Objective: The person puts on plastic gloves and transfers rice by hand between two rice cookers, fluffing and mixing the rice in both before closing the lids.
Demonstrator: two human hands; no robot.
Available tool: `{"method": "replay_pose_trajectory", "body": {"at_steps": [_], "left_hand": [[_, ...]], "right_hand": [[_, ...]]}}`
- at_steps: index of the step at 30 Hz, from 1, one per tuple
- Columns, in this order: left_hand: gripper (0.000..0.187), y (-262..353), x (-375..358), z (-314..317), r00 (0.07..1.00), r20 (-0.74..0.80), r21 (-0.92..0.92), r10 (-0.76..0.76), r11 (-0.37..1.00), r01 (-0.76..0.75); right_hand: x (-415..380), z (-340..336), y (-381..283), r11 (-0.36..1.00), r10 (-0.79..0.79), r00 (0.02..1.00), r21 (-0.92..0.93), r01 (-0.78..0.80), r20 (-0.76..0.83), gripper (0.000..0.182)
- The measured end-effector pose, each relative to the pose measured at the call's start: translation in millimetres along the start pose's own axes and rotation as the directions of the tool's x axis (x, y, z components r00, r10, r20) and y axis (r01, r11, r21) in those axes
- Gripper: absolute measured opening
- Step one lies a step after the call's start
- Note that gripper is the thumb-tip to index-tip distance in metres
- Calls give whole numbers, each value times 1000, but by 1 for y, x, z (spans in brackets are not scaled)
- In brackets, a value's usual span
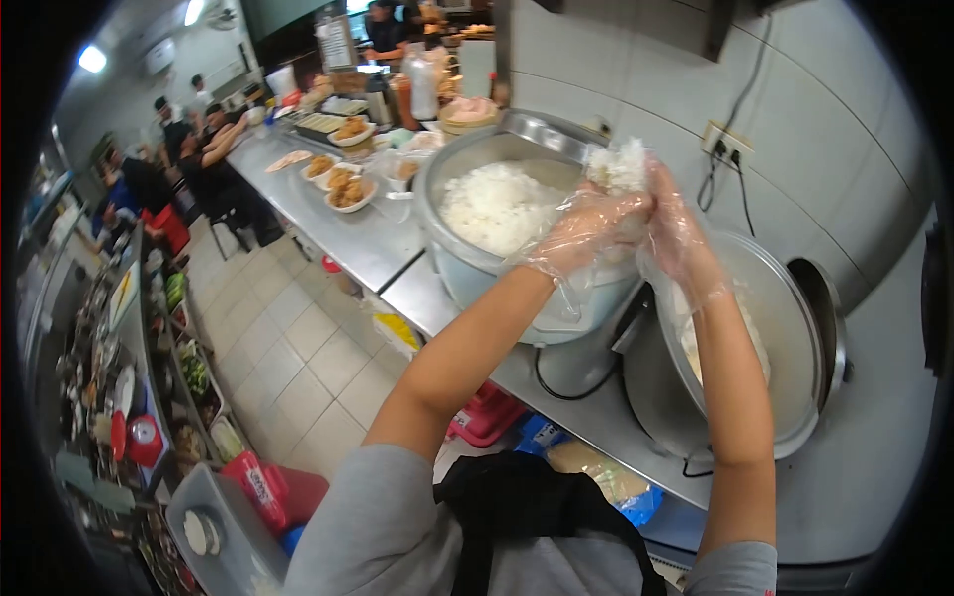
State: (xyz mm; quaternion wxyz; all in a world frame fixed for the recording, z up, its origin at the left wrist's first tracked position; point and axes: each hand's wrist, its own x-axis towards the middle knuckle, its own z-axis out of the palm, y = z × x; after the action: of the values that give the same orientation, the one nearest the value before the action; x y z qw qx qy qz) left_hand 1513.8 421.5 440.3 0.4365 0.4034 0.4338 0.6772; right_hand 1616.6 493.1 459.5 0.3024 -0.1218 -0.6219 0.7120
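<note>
My left hand (588, 230) and my right hand (680, 236), both in loose clear plastic gloves, are pressed around a clump of cooked white rice (620, 167). The clump shows above my fingers; its lower part is hidden by my hands. They are raised over the right rim of a large round rice cooker (429, 214). Inside the cooker lies a mound of white rice (497, 207). Below my right forearm stands a second big pot (795, 422) with more rice (747, 343) in it, partly covered by the arm.
White bowls of fried food (350, 189) stand along the steel counter (397, 243) beyond the cooker. A round lid (823, 308) leans behind the right pot. Cords hang from a wall outlet (728, 145). Several people (189, 149) are across the room; a grey bin (214, 517) stands below left.
</note>
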Motion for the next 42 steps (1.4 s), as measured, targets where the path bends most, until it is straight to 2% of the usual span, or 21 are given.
{"method": "replay_pose_trajectory", "body": {"at_steps": [2,3,6,7,8,10,11,14,16,18,20,22,23,25,28,29,31,35,38,40,42], "left_hand": [[66,7,-3,-33,999,-25,171,47,984,-42],[63,7,-4,-49,972,76,245,223,941,-235],[65,17,-4,-77,985,-5,386,175,909,-160],[78,17,-11,-80,968,-107,563,229,816,-131],[78,5,-5,-90,964,-119,567,237,814,-130],[90,-29,13,-119,921,-124,670,369,716,-196],[97,-20,8,-119,945,-52,636,324,740,-219],[107,-6,4,-108,975,-54,571,215,808,-147],[105,6,-3,-96,986,-99,481,133,874,-70],[77,10,0,-92,982,-62,755,181,651,-73],[76,0,8,-96,985,-68,818,160,574,-37],[83,-2,10,-91,974,-173,936,144,332,117],[83,-1,12,-91,976,-170,936,137,331,116],[89,4,15,-92,995,-103,862,-1,498,90],[80,-8,18,-98,985,-171,883,-31,438,167],[80,-14,19,-101,986,-163,885,-37,436,163],[70,-27,21,-108,982,-111,900,151,434,35],[63,-20,23,-118,978,80,934,195,328,-142],[61,-19,27,-130,991,106,950,85,286,-126],[63,-19,28,-132,992,43,976,117,205,-66],[65,-18,30,-130,992,-17,977,127,213,-11]], "right_hand": [[17,20,6,975,217,975,27,-219,49,65],[34,23,15,938,318,940,101,-330,120,74],[57,34,37,841,410,876,265,-471,253,79],[61,38,43,839,375,874,288,-461,308,73],[62,41,51,839,375,869,281,-466,322,73],[59,45,72,936,182,943,246,-253,279,63],[61,46,77,919,197,947,288,-269,256,53],[84,33,90,943,216,947,201,-265,236,52],[67,44,54,942,221,930,183,-281,293,51],[64,50,36,894,418,905,144,-425,81,54],[59,51,30,904,415,908,85,-419,60,54],[60,43,36,915,402,915,30,-403,26,54],[63,37,45,934,358,931,-26,-357,71,53],[67,27,58,949,314,943,-72,-308,107,53],[76,17,68,961,268,961,-88,-262,64,44],[78,14,74,975,213,965,-91,-201,154,41],[84,7,80,971,204,955,-169,-170,214,38],[82,11,85,967,249,964,-75,-243,96,33],[91,5,103,958,194,981,-212,-195,-27,38],[95,-4,110,783,-72,997,-617,76,31,42],[93,-5,101,746,-35,999,-664,53,41,45]]}}
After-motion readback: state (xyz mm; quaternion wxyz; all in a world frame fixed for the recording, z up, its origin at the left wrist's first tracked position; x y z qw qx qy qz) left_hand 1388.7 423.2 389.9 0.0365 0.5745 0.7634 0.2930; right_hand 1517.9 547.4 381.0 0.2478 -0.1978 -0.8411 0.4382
